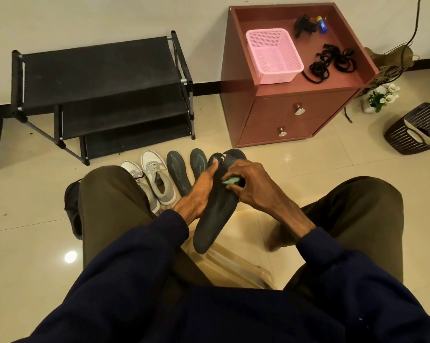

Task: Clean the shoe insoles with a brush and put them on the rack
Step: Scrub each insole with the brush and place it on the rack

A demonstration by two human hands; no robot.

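Note:
A dark grey insole (212, 219) is held upright and tilted between my knees. My left hand (200, 191) grips its left edge, thumb over the upper part. My right hand (252, 186) presses a small pale green brush (231, 180) against the insole's middle. Two more grey insoles (178, 173) (198, 162) lie flat on the floor just beyond. The black three-tier shoe rack (100, 70) stands against the wall at the far left, its shelves bare.
A pair of white and grey sneakers (157, 179) sits left of the floor insoles. A reddish cabinet (283, 117) at the far right carries a pink basket (273, 55) and black laces (330, 61). A dark basket (417, 129) lies on the tiled floor.

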